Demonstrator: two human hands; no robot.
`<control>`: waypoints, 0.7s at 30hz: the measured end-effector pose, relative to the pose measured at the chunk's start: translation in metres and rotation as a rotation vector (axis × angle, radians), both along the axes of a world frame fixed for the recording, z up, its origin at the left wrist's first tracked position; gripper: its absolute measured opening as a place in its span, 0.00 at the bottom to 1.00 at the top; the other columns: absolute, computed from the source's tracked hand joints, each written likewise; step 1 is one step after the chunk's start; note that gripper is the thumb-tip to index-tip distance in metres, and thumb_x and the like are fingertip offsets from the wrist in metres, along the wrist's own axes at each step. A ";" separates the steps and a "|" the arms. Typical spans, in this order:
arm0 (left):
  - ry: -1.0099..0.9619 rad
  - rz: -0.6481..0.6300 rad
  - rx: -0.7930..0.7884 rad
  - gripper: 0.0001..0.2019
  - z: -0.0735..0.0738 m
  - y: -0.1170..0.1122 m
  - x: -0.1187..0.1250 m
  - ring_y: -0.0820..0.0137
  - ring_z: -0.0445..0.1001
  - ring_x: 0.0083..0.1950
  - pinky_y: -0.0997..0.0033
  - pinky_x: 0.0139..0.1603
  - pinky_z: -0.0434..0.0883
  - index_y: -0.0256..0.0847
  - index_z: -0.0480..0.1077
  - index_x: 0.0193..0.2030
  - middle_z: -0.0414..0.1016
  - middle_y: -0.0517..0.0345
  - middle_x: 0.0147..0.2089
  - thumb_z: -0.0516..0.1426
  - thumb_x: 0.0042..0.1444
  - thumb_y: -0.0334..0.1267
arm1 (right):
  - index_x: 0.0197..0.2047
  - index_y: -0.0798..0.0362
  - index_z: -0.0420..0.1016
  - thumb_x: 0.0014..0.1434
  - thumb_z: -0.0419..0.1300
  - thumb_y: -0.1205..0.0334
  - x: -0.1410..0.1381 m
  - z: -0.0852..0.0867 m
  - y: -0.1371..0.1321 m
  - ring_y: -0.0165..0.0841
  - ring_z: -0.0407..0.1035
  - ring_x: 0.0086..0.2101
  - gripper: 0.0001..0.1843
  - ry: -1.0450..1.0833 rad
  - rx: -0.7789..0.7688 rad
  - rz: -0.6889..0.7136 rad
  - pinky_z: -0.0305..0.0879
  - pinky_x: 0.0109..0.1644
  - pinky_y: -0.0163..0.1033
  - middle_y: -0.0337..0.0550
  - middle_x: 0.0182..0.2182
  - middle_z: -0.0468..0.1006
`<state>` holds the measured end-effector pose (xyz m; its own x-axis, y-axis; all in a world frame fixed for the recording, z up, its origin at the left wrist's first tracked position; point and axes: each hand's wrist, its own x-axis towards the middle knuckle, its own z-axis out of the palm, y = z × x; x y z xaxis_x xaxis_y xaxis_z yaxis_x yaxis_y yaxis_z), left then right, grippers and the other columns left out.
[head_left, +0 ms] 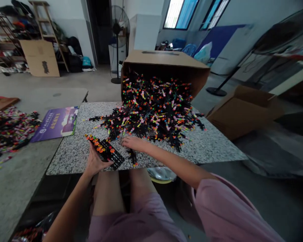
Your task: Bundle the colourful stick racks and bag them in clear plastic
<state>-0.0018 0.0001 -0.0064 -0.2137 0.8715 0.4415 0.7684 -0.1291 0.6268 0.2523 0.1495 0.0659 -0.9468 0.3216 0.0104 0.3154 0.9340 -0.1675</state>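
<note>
Back of parts pile point(154, 116) is lost in shadow of box point(164, 57); single pcs hardly made out. Black perf. holder point(118, 159) is clamped by L hand point(95, 163), fingers partly hidden, nr front edge of table point(212, 148). R hand point(135, 144) is held palm-down at pile edge; grip can't be told.

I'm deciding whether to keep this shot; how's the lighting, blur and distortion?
Head view: the left window is partly washed out; head view: the large cardboard box has a dark, shadowed inside; head view: the fan at the right edge looks blurred and stretched; head view: the speckled tabletop by the left hand is clearer.
</note>
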 end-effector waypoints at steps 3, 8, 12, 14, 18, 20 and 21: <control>0.034 0.007 -0.024 0.78 -0.001 0.002 0.001 0.39 0.37 0.76 0.40 0.73 0.48 0.29 0.21 0.73 0.31 0.24 0.75 0.71 0.31 0.62 | 0.46 0.52 0.70 0.64 0.53 0.73 0.016 -0.013 -0.017 0.35 0.71 0.47 0.11 0.293 -0.273 -0.224 0.68 0.55 0.44 0.45 0.44 0.75; 0.016 0.011 -0.059 0.82 -0.002 0.004 -0.001 0.37 0.35 0.76 0.37 0.72 0.49 0.31 0.18 0.73 0.30 0.22 0.75 0.71 0.27 0.64 | 0.49 0.49 0.63 0.59 0.59 0.55 -0.009 -0.053 -0.083 0.33 0.75 0.30 0.16 0.928 -1.101 -0.645 0.75 0.36 0.41 0.37 0.34 0.75; -0.010 -0.021 -0.013 0.82 -0.004 0.005 -0.004 0.36 0.41 0.75 0.37 0.70 0.52 0.32 0.19 0.73 0.33 0.21 0.75 0.72 0.26 0.63 | 0.42 0.49 0.65 0.47 0.68 0.53 -0.047 -0.063 -0.109 0.34 0.75 0.30 0.22 1.097 -1.345 -0.685 0.77 0.37 0.43 0.33 0.30 0.73; 0.003 -0.020 -0.003 0.82 -0.006 0.005 -0.005 0.36 0.42 0.75 0.37 0.70 0.53 0.31 0.19 0.73 0.33 0.21 0.75 0.71 0.26 0.64 | 0.41 0.51 0.68 0.47 0.68 0.54 -0.056 -0.060 -0.109 0.34 0.75 0.29 0.20 1.089 -1.274 -0.749 0.76 0.37 0.43 0.34 0.29 0.74; -0.013 -0.041 0.033 0.80 -0.008 0.005 -0.006 0.37 0.41 0.75 0.38 0.71 0.52 0.31 0.22 0.73 0.33 0.21 0.75 0.71 0.27 0.64 | 0.39 0.52 0.74 0.48 0.68 0.61 -0.054 -0.053 -0.109 0.39 0.78 0.35 0.14 0.897 -0.955 -0.839 0.75 0.43 0.44 0.40 0.31 0.81; -0.042 -0.057 0.042 0.80 -0.008 0.005 -0.006 0.37 0.40 0.75 0.37 0.71 0.51 0.31 0.23 0.74 0.33 0.21 0.75 0.71 0.27 0.64 | 0.40 0.51 0.76 0.51 0.68 0.63 -0.051 -0.051 -0.114 0.40 0.79 0.38 0.12 0.845 -0.843 -0.849 0.74 0.46 0.44 0.42 0.35 0.83; -0.056 -0.063 0.043 0.80 -0.008 0.005 -0.006 0.37 0.40 0.75 0.37 0.71 0.51 0.31 0.24 0.74 0.33 0.21 0.75 0.71 0.27 0.64 | 0.41 0.51 0.77 0.52 0.68 0.63 -0.050 -0.050 -0.116 0.40 0.79 0.38 0.12 0.834 -0.813 -0.857 0.74 0.45 0.43 0.43 0.35 0.84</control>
<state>-0.0080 0.0051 -0.0147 -0.1841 0.8647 0.4674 0.7217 -0.2039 0.6614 0.2020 0.0334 0.0157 -0.2730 0.9620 -0.0054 0.2659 0.0701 -0.9615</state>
